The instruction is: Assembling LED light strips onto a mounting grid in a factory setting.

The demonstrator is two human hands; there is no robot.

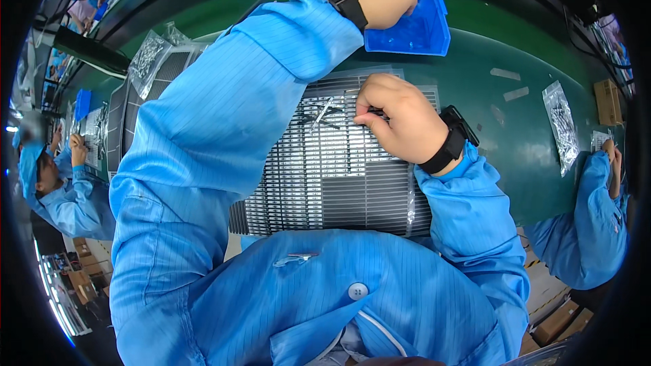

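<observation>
My left hand reaches over the left rim of a blue plastic bin, with its fingers bent down and mostly hidden. My right hand is closed, thumb against forefinger, just above a grey ribbed tray. Whatever it pinches is too small to make out. Rows of small silvery strips fill much of the tray's left and middle part. Several loose dark and silvery strips lie crosswise on top, left of my right hand.
Clear bags of small parts lie on the green table, one bag at right and another bag at far left. Two pale strips lie beyond my right wrist. Co-workers in blue sit at left and right.
</observation>
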